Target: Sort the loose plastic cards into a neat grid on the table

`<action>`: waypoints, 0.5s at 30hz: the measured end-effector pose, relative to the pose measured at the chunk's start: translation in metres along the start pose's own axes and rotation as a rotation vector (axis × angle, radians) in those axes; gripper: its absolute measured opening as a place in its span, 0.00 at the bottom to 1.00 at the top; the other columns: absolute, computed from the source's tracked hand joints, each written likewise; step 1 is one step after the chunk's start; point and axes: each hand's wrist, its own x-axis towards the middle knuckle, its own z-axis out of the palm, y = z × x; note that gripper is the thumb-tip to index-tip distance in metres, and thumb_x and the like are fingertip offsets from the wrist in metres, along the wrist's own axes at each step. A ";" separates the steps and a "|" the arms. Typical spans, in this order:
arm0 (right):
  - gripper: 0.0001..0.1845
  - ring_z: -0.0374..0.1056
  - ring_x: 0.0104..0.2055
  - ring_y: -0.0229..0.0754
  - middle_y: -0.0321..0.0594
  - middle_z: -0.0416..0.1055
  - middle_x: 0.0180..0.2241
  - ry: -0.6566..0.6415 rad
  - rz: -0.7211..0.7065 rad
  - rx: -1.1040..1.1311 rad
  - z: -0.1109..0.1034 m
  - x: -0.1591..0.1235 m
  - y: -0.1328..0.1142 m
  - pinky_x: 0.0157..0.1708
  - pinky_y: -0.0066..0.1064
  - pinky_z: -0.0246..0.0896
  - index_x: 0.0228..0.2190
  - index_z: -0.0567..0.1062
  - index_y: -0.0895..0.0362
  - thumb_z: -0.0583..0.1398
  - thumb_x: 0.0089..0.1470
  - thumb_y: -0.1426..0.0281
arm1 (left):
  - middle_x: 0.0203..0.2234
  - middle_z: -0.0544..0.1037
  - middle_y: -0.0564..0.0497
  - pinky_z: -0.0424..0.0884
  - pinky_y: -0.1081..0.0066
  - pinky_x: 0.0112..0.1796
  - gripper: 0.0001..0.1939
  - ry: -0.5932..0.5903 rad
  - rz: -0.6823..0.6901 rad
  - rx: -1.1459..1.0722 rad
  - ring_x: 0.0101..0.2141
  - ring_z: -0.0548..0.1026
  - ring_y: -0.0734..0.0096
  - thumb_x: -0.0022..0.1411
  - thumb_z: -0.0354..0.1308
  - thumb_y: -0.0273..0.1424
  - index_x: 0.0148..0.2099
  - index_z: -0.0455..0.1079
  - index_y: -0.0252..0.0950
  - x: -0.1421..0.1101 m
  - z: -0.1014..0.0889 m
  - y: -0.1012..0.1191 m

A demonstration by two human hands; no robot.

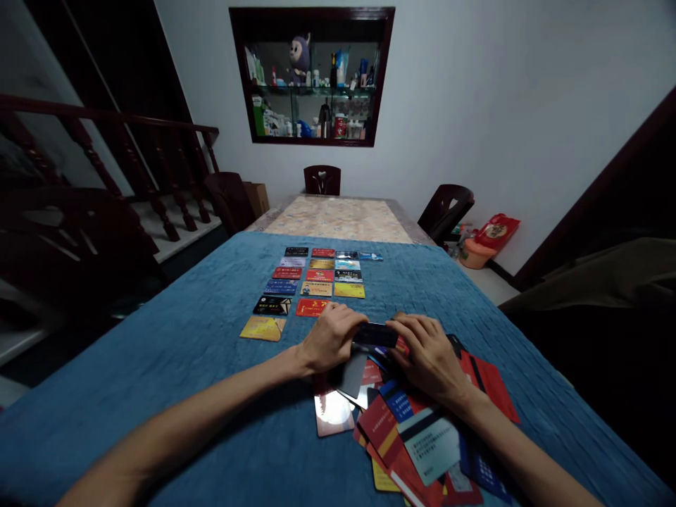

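Observation:
Between my two hands is a dark plastic card, held by its left and right ends. My left hand pinches one end. My right hand grips the other, its palm low over a loose pile of cards in red, blue, silver and yellow. Part of the pile is hidden under my right hand and forearm. Beyond my left hand, cards lie in neat columns, among them a yellow card, a black card and a red card close to my left fingers.
A blue cloth covers the near part of the table, with a patterned tabletop beyond it. Chairs stand around, one at the far end and one at the right. A red bag rests by the right wall.

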 end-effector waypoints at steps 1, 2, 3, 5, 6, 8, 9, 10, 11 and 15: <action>0.17 0.66 0.47 0.49 0.46 0.74 0.43 0.007 -0.003 -0.010 -0.001 0.001 -0.001 0.46 0.42 0.60 0.50 0.69 0.57 0.56 0.59 0.75 | 0.35 0.79 0.45 0.63 0.63 0.41 0.14 -0.012 -0.010 0.003 0.37 0.73 0.64 0.61 0.50 0.20 0.46 0.70 0.33 0.000 0.000 0.000; 0.17 0.65 0.47 0.49 0.46 0.74 0.43 0.010 -0.005 -0.018 -0.001 0.001 -0.002 0.46 0.42 0.60 0.51 0.68 0.57 0.56 0.59 0.75 | 0.35 0.79 0.45 0.63 0.63 0.42 0.14 -0.021 -0.020 0.005 0.37 0.73 0.64 0.61 0.49 0.20 0.46 0.70 0.33 0.001 -0.001 0.000; 0.18 0.65 0.47 0.49 0.46 0.74 0.43 0.012 -0.005 -0.023 -0.002 0.002 -0.002 0.46 0.42 0.60 0.51 0.68 0.57 0.56 0.59 0.76 | 0.36 0.79 0.45 0.63 0.63 0.42 0.14 -0.025 -0.028 0.007 0.37 0.73 0.63 0.61 0.49 0.20 0.47 0.70 0.33 0.001 -0.001 0.000; 0.19 0.65 0.47 0.49 0.47 0.75 0.43 0.012 0.002 -0.030 -0.004 0.002 -0.003 0.46 0.42 0.60 0.52 0.68 0.57 0.55 0.59 0.76 | 0.37 0.79 0.45 0.64 0.63 0.42 0.14 -0.013 -0.035 0.010 0.38 0.73 0.63 0.62 0.48 0.21 0.48 0.69 0.34 0.001 -0.002 0.000; 0.20 0.65 0.47 0.49 0.46 0.75 0.43 0.011 0.008 -0.031 -0.004 0.002 -0.004 0.46 0.42 0.60 0.52 0.68 0.57 0.55 0.59 0.76 | 0.37 0.78 0.45 0.64 0.62 0.42 0.15 -0.003 -0.032 0.011 0.38 0.73 0.63 0.63 0.48 0.21 0.50 0.69 0.34 0.001 -0.002 -0.001; 0.21 0.66 0.47 0.50 0.46 0.75 0.43 0.014 0.024 -0.030 -0.004 0.002 -0.004 0.46 0.43 0.60 0.54 0.67 0.56 0.55 0.59 0.75 | 0.38 0.78 0.45 0.64 0.62 0.42 0.16 0.015 -0.025 0.014 0.38 0.73 0.63 0.63 0.48 0.21 0.51 0.67 0.34 0.001 -0.002 -0.001; 0.21 0.66 0.47 0.50 0.46 0.75 0.44 0.017 0.032 -0.031 -0.004 0.002 -0.004 0.46 0.43 0.60 0.54 0.67 0.56 0.55 0.59 0.75 | 0.39 0.78 0.45 0.64 0.62 0.42 0.16 0.019 -0.023 0.015 0.38 0.73 0.63 0.62 0.48 0.21 0.52 0.66 0.34 0.001 -0.002 -0.001; 0.21 0.66 0.47 0.50 0.46 0.75 0.44 0.019 0.038 -0.031 -0.003 0.002 -0.004 0.46 0.43 0.60 0.55 0.67 0.55 0.55 0.59 0.74 | 0.39 0.78 0.45 0.64 0.62 0.43 0.16 0.021 -0.022 0.018 0.38 0.73 0.62 0.62 0.49 0.21 0.51 0.66 0.34 0.001 -0.002 -0.001; 0.21 0.66 0.47 0.50 0.46 0.75 0.44 0.023 0.040 -0.031 -0.003 0.002 -0.005 0.46 0.43 0.60 0.55 0.67 0.55 0.55 0.60 0.74 | 0.39 0.78 0.45 0.64 0.62 0.43 0.15 0.021 -0.021 0.023 0.39 0.73 0.62 0.62 0.49 0.21 0.51 0.66 0.34 0.000 -0.002 -0.001; 0.20 0.65 0.48 0.50 0.48 0.74 0.44 0.040 0.034 -0.054 -0.004 0.004 -0.006 0.46 0.43 0.61 0.54 0.67 0.56 0.56 0.60 0.73 | 0.38 0.77 0.45 0.65 0.62 0.43 0.15 0.015 -0.006 0.071 0.40 0.73 0.61 0.62 0.50 0.21 0.51 0.65 0.34 -0.001 -0.005 0.000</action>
